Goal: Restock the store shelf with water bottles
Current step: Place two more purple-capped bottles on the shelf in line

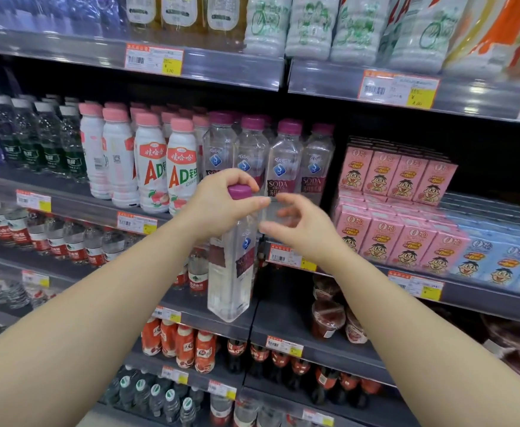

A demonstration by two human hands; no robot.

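Bottle (232, 266) upright before shelf (67, 200) | left hand (221, 208) grasps its neck | right hand (299, 223) beside, fingers loosely curled, holding nothing

A clear, square-sided soda water bottle (232, 266) with purple cap hangs upright before the shelf (191, 220).

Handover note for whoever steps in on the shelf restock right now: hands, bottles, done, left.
Left hand: grips the held soda bottle at its neck, just under the purple cap; bottle hangs upright in front of the shelves, not yet shelved.
Right hand: fingers loosely curled beside the bottle's shoulder, holding nothing.
Matching purple-capped soda bottles stand in a row on the shelf just behind, between the pink-capped AD bottles and the pink cartons.
Done: row looks largely stocked.
Left: set the held bottle into that row, probably at the front; I can't see further stock.
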